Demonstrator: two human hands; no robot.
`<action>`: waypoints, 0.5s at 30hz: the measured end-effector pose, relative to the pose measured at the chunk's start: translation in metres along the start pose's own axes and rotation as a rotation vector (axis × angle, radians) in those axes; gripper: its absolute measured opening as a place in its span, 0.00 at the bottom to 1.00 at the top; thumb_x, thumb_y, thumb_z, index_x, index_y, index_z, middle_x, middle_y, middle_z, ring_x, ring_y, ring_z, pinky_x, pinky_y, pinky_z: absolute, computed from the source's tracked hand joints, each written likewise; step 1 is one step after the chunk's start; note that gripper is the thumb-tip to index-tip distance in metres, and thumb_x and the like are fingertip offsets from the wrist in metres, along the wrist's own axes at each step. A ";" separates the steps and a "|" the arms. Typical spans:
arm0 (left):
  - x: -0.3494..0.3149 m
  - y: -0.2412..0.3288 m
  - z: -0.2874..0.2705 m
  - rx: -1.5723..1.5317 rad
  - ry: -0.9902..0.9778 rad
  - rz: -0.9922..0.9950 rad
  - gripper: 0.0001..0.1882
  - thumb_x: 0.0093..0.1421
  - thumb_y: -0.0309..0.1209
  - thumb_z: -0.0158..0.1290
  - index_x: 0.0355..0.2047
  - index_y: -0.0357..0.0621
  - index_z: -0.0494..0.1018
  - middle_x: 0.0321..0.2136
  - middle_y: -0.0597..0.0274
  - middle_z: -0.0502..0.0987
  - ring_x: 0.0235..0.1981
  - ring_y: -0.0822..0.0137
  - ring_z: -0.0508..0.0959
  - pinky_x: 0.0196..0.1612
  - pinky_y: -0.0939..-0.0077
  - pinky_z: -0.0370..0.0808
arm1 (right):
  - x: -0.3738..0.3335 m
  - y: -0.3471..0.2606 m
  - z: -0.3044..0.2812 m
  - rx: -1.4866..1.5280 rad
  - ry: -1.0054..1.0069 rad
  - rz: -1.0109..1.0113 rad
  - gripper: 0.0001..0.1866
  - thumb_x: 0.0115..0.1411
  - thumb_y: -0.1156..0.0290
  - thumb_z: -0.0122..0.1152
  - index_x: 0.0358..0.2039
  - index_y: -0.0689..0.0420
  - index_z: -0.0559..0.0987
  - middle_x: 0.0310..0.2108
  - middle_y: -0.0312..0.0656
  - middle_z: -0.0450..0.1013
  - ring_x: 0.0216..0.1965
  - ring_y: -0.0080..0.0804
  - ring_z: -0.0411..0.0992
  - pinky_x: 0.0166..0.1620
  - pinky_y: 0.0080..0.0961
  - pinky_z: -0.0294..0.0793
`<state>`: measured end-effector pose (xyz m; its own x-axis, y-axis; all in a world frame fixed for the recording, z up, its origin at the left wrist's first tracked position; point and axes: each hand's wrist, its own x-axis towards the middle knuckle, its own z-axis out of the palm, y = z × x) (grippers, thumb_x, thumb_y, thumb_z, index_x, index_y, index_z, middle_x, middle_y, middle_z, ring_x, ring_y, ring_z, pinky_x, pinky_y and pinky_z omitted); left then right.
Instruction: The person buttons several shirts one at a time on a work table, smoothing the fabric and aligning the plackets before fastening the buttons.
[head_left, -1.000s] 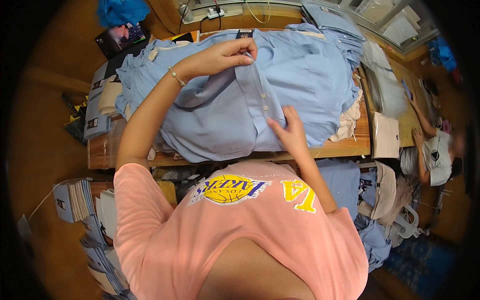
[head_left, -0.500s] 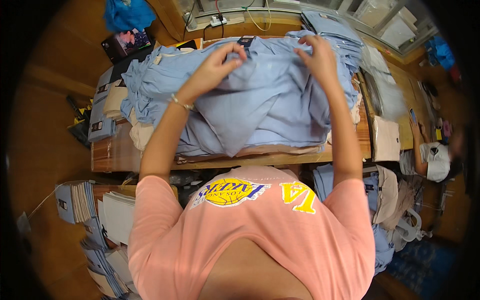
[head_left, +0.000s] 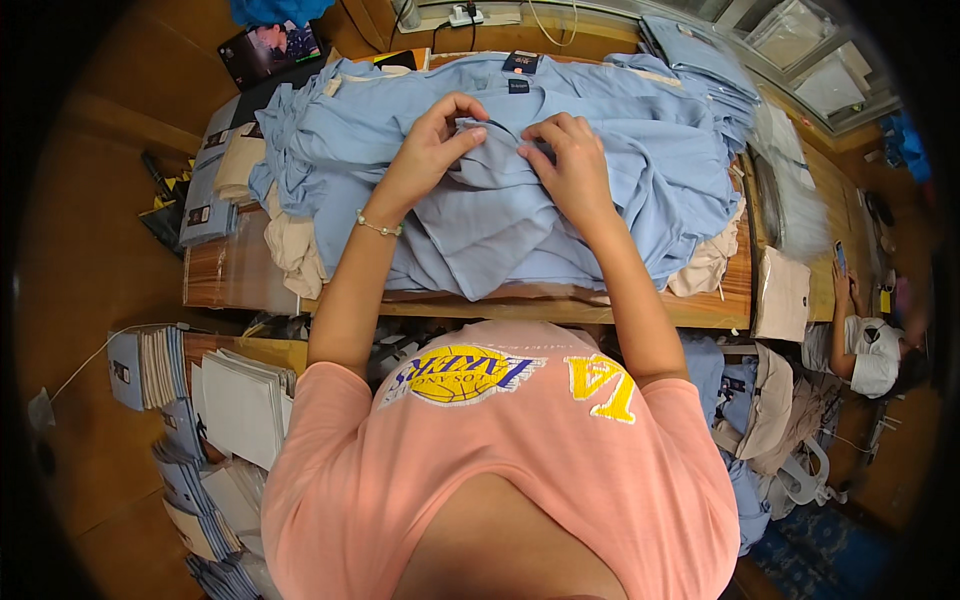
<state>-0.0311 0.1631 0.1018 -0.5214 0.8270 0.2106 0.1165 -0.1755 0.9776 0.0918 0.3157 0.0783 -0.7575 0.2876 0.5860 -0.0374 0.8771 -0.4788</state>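
A light-blue shirt (head_left: 480, 215) lies bunched over a wide heap of like garments on the wooden table in front of me. Its upper edge is raised between my hands, with a thin dark strip (head_left: 500, 128) along it. My left hand (head_left: 435, 150), a beaded bracelet on its wrist, pinches that edge from the left. From the right, my right hand (head_left: 568, 165) pinches the same edge, its fingers curled over the cloth. Just beyond them, a dark neck label (head_left: 518, 87) and a dark hang tag (head_left: 521, 63) show on the blue garment underneath (head_left: 400, 90).
Folded blue shirts (head_left: 690, 65) are stacked at the back right, near plastic-wrapped packs (head_left: 795, 200). A screen (head_left: 268, 55) stands at the far left. More folded garments (head_left: 150, 370) and white sheets (head_left: 240, 405) sit lower left. Another person (head_left: 870, 350) holds a phone at right.
My hands have come closer together, the right one moving left, and now pinch the shirt's edge. That edge has come toward me, uncovering the neck label beneath. The view has shifted slightly.
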 end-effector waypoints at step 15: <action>0.001 0.016 0.010 0.007 -0.076 0.020 0.06 0.55 0.23 0.52 0.33 0.42 0.67 0.32 0.71 0.65 0.34 0.80 0.64 0.38 0.89 0.61 | -0.009 -0.014 -0.051 0.415 -0.010 0.208 0.09 0.53 0.72 0.59 0.32 0.63 0.72 0.23 0.40 0.67 0.24 0.25 0.63 0.29 0.19 0.63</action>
<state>-0.0215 0.1663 0.1173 -0.4531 0.8617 0.2285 0.1318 -0.1888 0.9731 0.1322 0.3206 0.1132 -0.7830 0.4355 0.4441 -0.1398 0.5726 -0.8078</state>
